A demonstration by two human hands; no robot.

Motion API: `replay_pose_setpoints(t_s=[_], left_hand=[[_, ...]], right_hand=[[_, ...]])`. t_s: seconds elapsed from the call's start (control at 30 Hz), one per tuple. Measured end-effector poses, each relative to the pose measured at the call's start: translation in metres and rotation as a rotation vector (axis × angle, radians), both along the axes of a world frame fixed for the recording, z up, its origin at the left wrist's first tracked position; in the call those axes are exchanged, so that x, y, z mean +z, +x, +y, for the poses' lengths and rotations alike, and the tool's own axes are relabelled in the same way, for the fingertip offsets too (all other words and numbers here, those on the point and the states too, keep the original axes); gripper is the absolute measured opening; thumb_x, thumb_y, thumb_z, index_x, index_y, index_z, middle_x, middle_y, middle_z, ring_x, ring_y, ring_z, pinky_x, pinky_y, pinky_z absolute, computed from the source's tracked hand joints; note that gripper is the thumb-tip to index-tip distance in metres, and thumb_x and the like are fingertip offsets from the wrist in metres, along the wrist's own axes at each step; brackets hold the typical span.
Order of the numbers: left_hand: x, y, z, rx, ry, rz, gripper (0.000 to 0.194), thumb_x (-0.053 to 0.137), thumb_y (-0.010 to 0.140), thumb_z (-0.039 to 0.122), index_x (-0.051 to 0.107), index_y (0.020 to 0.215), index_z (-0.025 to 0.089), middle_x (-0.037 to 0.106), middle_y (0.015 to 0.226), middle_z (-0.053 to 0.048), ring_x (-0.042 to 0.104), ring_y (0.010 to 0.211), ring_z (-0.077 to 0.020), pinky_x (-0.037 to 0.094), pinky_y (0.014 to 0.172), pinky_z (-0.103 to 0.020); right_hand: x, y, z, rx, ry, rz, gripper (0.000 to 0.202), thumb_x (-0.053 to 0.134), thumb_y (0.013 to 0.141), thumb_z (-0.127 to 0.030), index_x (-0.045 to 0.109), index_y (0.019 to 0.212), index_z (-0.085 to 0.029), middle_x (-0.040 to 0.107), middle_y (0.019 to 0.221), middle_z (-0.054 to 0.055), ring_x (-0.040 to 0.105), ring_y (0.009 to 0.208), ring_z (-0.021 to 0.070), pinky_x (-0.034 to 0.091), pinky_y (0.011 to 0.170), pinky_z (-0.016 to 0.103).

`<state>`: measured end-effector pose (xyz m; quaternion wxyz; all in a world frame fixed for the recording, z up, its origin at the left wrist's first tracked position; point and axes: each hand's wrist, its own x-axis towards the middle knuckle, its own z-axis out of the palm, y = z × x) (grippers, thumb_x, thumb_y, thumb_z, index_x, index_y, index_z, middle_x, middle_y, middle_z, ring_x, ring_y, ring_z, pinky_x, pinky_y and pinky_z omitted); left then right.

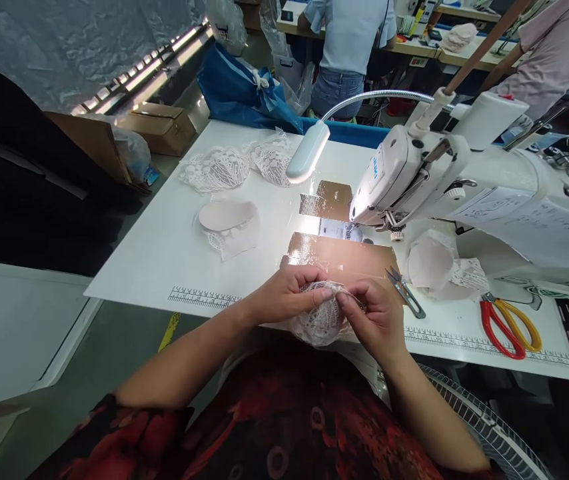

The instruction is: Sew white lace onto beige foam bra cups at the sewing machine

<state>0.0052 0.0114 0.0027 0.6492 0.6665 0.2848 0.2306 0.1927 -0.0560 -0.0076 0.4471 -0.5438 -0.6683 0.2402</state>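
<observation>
At the table's front edge I hold a white lace bra cup [318,321] between both hands. My left hand [300,293] pinches its upper edge with the thumb on top. Close beside it, my right hand [372,313] grips the same edge between thumb and fingertips. The cup's rounded lace side hangs toward my body. Just beyond my hands lies a brown cardboard-like sheet [344,255] taped to the table, in front of the sewing machine [394,173]. Thread snips [405,293] rest to the right of my right hand.
Lace cups [217,168] and a beige cup piece [228,217] lie on the left of the white table [149,250]. More cup pieces [432,261] and red-and-yellow-handled scissors [509,327] are at right. A lamp [309,152] overhangs the table. Two people work beyond.
</observation>
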Motion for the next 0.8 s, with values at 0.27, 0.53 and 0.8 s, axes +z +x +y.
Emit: replay_pose_setpoints(t_s=[0.27, 0.53, 0.8], left_hand=[[-0.0019, 0.0012, -0.005, 0.03, 0.07, 0.024, 0.026, 0.058, 0.09, 0.035, 0.064, 0.085, 0.01, 0.056, 0.075, -0.001, 0.05, 0.068, -0.0103, 0.041, 0.061, -0.02], [0.0023, -0.0016, -0.0019, -0.054, -0.092, -0.007, 0.027, 0.06, 0.089, 0.035, 0.064, 0.094, 0.009, 0.057, 0.077, -0.002, 0.05, 0.07, -0.0108, 0.042, 0.062, -0.021], [-0.0005, 0.0039, -0.0001, -0.016, -0.045, 0.019, 0.03, 0.059, 0.089, 0.039, 0.063, 0.082, 0.01, 0.053, 0.07, 0.0, 0.047, 0.065, -0.0098, 0.039, 0.058, -0.021]], right_hand=[[-0.0023, -0.0013, 0.0063, 0.038, 0.104, 0.059, 0.009, 0.067, 0.084, -0.017, 0.064, 0.077, -0.021, 0.069, 0.08, -0.001, 0.065, 0.076, 0.0123, 0.051, 0.072, 0.024], [-0.0039, -0.0006, 0.004, 0.014, 0.11, 0.092, 0.011, 0.068, 0.083, -0.015, 0.063, 0.076, -0.022, 0.07, 0.078, -0.002, 0.066, 0.072, 0.0112, 0.051, 0.068, 0.023], [-0.0033, 0.005, 0.0095, 0.032, -0.123, 0.21, 0.006, 0.071, 0.083, -0.026, 0.068, 0.086, -0.022, 0.07, 0.076, -0.001, 0.064, 0.067, 0.0119, 0.049, 0.061, 0.023]])
